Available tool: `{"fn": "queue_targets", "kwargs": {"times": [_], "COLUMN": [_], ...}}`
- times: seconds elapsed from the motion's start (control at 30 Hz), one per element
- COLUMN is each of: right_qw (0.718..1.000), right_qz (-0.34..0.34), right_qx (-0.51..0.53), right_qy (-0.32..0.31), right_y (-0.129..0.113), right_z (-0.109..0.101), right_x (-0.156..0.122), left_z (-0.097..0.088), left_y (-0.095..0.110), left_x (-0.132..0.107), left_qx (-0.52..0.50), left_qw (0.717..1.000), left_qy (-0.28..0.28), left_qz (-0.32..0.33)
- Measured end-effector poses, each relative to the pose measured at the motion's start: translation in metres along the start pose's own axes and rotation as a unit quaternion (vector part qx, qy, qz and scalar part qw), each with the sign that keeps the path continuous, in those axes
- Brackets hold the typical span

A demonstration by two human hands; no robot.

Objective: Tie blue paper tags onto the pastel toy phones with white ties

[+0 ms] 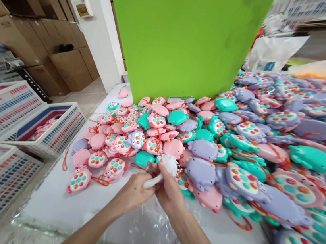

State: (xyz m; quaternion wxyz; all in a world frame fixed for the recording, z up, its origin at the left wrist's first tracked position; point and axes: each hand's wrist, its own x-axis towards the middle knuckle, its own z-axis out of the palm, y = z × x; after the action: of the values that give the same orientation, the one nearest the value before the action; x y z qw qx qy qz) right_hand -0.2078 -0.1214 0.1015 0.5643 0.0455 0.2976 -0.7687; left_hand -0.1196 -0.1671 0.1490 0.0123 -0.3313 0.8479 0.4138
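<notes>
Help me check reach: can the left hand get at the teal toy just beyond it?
Probably yes: the teal toy lies past the left hand, seemingly unobstructed, though that hand's grip holds a white bundle.

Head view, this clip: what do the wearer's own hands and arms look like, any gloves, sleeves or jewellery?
The left hand and right hand are both ungloved. The left forearm and right forearm are bare down to the picture's bottom edge, with no sleeve in view. No watch or bracelet shows; some fingers are hidden, so rings can't be ruled out.
</notes>
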Motion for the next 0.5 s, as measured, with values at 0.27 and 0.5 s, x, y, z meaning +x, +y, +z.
{"fn": "queue_targets", "kwargs": {"times": [0.27,0.5], "right_qw": [0.998,0.990], "right_qz": [-0.036,-0.084], "right_qx": [0.054,0.112], "right_qy": [-0.001,-0.007], "right_y": [-0.010,-0.033], "right_z": [-0.002,0.001], "right_x": [0.011,0.021], "left_z": [0.000,-0.003], "left_y": [-0.010,-0.027], "left_x": [0.002,-0.002], "left_qx": [-0.326,-0.417], "left_qw": [0.940,0.901], "left_qy": [-0.039,-0.057], "left_qz": [-0.087,-0.109]}}
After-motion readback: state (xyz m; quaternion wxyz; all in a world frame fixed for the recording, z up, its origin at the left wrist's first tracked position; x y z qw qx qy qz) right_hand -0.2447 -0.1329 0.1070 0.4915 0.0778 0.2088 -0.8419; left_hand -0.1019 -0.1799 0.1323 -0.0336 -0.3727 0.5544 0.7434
